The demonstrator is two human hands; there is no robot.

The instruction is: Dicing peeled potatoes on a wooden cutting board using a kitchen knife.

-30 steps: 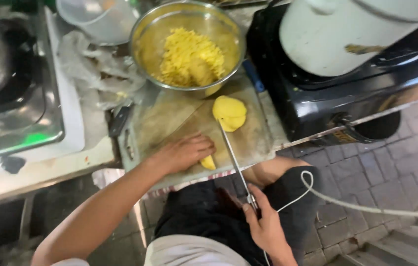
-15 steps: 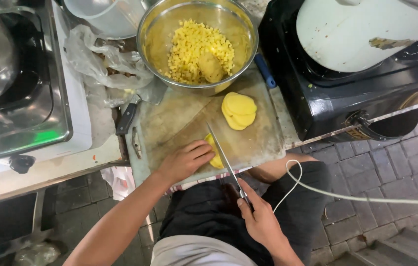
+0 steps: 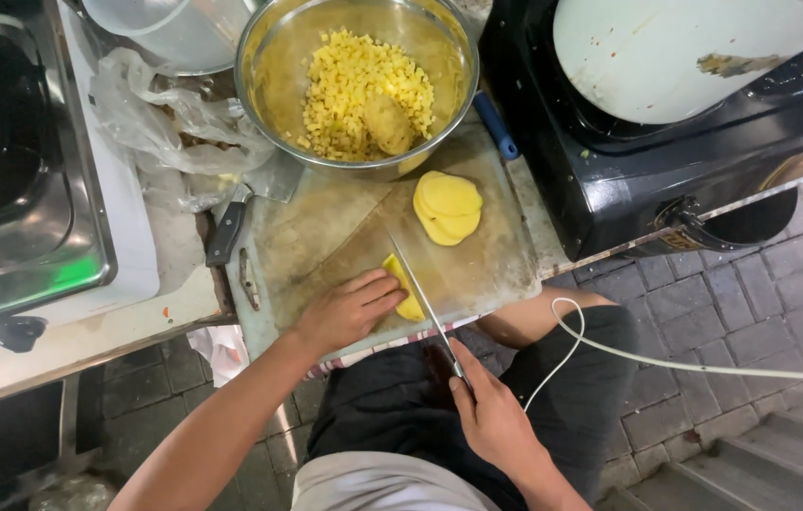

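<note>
My left hand (image 3: 345,310) presses down on a yellow potato slice (image 3: 404,290) near the front edge of the worn cutting board (image 3: 326,227). My right hand (image 3: 489,416) grips the handle of a long thin knife (image 3: 423,301), whose blade lies across that slice. A stack of round potato slices (image 3: 447,206) rests farther back on the board. Behind it stands a metal bowl (image 3: 271,66) holding diced potato (image 3: 354,85) and a whole peeled potato (image 3: 388,121).
A cleaver (image 3: 248,201) lies at the board's left edge beside a crumpled plastic bag (image 3: 160,118). A steel stove (image 3: 33,189) is at the left, a black cooker (image 3: 666,161) with a white lid at the right. A white cable (image 3: 666,360) crosses my lap.
The view has shifted slightly. The knife blade has moved a little rightward along the slice under my left hand; both hands otherwise keep their places.
</note>
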